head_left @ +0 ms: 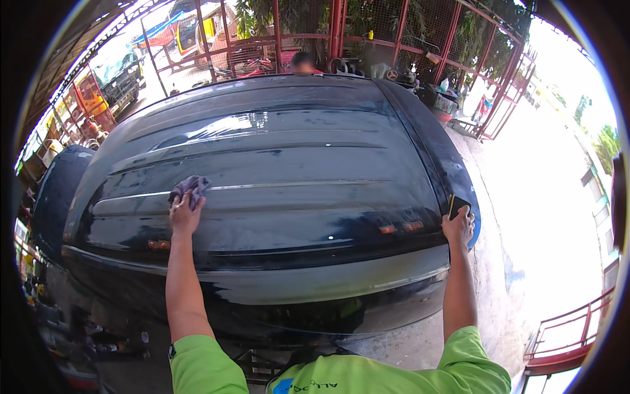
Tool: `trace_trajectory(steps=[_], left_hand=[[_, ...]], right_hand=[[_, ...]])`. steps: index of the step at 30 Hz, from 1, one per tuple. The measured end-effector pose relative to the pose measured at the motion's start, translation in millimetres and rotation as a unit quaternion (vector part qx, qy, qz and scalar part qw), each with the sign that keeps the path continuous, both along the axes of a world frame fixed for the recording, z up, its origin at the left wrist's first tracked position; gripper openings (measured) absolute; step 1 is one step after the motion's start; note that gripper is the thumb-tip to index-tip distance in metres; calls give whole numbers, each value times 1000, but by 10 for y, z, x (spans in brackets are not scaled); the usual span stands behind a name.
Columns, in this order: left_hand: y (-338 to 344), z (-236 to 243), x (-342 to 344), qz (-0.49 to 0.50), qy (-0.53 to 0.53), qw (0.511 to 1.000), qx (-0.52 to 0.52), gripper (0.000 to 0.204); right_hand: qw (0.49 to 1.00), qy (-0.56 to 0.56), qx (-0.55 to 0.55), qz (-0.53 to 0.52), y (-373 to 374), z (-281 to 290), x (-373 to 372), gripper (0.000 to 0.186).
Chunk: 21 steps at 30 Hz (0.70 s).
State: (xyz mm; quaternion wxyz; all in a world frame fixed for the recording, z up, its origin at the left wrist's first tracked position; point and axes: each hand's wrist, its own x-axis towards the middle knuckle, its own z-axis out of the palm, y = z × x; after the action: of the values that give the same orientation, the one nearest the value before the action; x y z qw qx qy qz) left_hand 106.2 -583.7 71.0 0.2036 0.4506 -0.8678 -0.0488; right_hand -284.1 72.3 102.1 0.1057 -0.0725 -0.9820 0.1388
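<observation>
A dark vehicle roof (289,164) with raised ribs fills the middle, wet-looking and shiny in places. On its left part, my left hand (187,211) is closed on a crumpled purple-grey cloth (190,188), pressed against the roof. At the right edge of the roof my right hand (461,224) grips a flat black pad with a yellow edge (459,207); its exact kind is not clear. Both arms are stretched forward and wide apart.
Orange-brown patches (387,230) mark the near roof edge. A person (303,64) is beyond the far side. Red metal mesh fencing (367,41) stands behind, with bottles and containers (446,98) at far right. A red railing (571,335) is at lower right.
</observation>
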Motion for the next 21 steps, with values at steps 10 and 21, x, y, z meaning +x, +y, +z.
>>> trace_trajectory(steps=[10,21], left_hand=[[1294,76,-1311,-58,-77,995,-18,83],[3771,132,-3441,-523,-69,850,1,75]], right_hand=[[999,14,49,12,-60,-127,-113,69],[992,3,66,112,-98,-155,-165,79]])
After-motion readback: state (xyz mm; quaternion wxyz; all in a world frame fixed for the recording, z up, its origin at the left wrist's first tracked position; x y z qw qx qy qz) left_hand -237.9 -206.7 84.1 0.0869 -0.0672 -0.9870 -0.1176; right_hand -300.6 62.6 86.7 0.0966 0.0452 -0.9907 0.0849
